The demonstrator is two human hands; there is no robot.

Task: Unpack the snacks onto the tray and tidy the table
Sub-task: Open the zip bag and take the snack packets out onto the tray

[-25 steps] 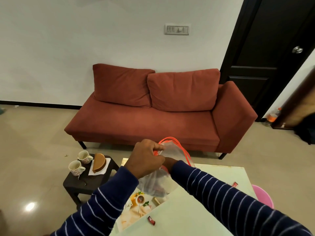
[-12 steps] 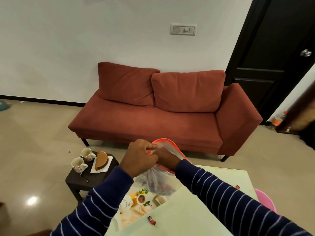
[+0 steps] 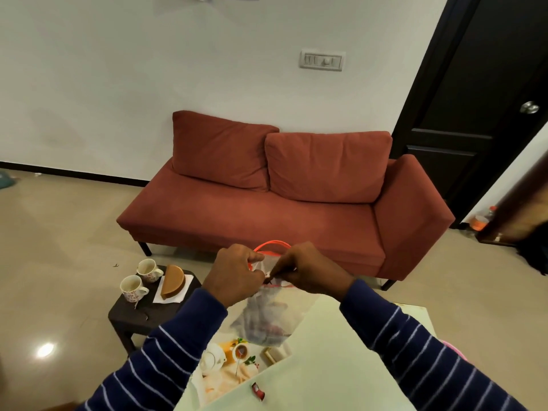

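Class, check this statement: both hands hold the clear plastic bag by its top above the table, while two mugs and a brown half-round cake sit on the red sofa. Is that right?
Not quite. The head view shows the two mugs and the cake on the small dark side table, not on the red sofa. The rest holds: the left hand and right hand hold the clear plastic bag by its top above the table.

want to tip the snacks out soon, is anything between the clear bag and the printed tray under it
Nothing visible does. The clear plastic bag with orange handles, gripped at its mouth by the left hand and right hand, hangs right over the tea-print tray. A small red wrapper lies on the pale table, off the tray.
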